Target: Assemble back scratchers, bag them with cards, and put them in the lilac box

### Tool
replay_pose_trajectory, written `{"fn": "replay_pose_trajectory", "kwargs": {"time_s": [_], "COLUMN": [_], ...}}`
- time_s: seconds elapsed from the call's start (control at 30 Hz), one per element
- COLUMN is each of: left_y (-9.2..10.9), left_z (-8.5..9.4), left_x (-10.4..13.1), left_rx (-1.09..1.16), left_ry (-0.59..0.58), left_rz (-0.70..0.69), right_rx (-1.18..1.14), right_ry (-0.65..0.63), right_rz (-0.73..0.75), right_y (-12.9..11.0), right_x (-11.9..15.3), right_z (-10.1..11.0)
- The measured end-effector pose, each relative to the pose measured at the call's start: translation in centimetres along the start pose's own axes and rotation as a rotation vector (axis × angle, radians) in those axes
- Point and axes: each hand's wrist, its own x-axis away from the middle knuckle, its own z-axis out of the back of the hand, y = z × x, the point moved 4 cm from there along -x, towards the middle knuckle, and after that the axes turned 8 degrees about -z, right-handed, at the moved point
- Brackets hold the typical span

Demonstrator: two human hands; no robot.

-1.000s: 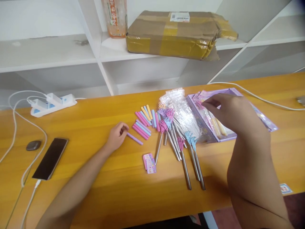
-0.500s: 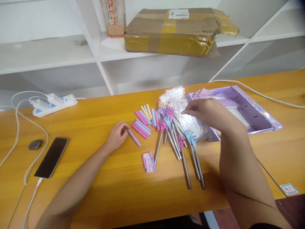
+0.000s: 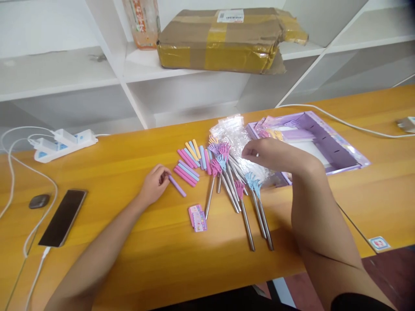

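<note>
My left hand (image 3: 155,183) is closed on the upper end of a purple handle tube (image 3: 177,186), whose lower end lies on the table. Several pink, blue and yellow tubes (image 3: 186,173) lie in short rows just beyond it. To their right, back scratchers (image 3: 227,181) with coloured hand-shaped heads and metal rods are heaped and spread. My right hand (image 3: 259,151) hovers at clear plastic bags (image 3: 235,129), fingers curled together; whatever may be in them is hidden. Small printed cards (image 3: 197,218) lie between my left hand and the rods.
An open purple box (image 3: 343,149) stands beyond my right wrist. At the left are a phone (image 3: 63,218) on a cable, a dark mouse-like object (image 3: 39,201) and a power strip (image 3: 65,146). A taped carton (image 3: 220,43) sits on the shelf behind.
The view has shifted slightly, so everything appears further left. My left hand keeps the purple tube in the same place; my right fingers look more curled, over the bags.
</note>
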Motion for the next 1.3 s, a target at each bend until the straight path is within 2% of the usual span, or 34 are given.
{"fn": "replay_pose_trajectory", "kwargs": {"time_s": [0.17, 0.37, 0.47, 0.63, 0.7, 0.8, 0.9, 1.07, 1.3], "left_y": [0.1, 0.1, 0.1, 0.3, 0.3, 0.3, 0.3, 0.4, 0.2], "left_z": [-0.1, 0.0, 0.0, 0.0, -0.1, -0.1, -0.1, -0.1, -0.1], "left_x": [0.0, 0.0, 0.0, -0.1, -0.1, -0.1, -0.1, -0.1, -0.1], "left_rx": [-0.033, -0.042, -0.035, -0.036, -0.045, -0.049, -0.042, -0.046, -0.054], "left_ry": [-0.024, -0.025, -0.021, -0.019, -0.024, -0.032, -0.039, -0.040, -0.034], "left_rz": [0.005, 0.004, 0.005, -0.022, -0.031, -0.033, -0.026, -0.017, -0.013], "right_rx": [0.073, 0.133, 0.139, 0.041, 0.003, -0.026, -0.069, -0.200, -0.268], "right_ry": [-0.156, -0.179, -0.109, 0.209, 0.277, 0.257, 0.257, 0.310, 0.368], "right_rz": [-0.123, -0.153, -0.144, -0.075, -0.028, 0.058, 0.086, -0.005, -0.133], "right_y": [0.2, 0.7, 1.1, 1.1, 1.0, 1.2, 1.6, 1.7, 1.2], "right_x": [0.5, 0.3, -0.9, -3.8, -4.7, -5.8, -6.3, -6.5, -6.6], "right_z": [0.4, 0.0, -0.4, -1.7, -2.7, -4.1, -4.7, -4.8, -4.9]}}
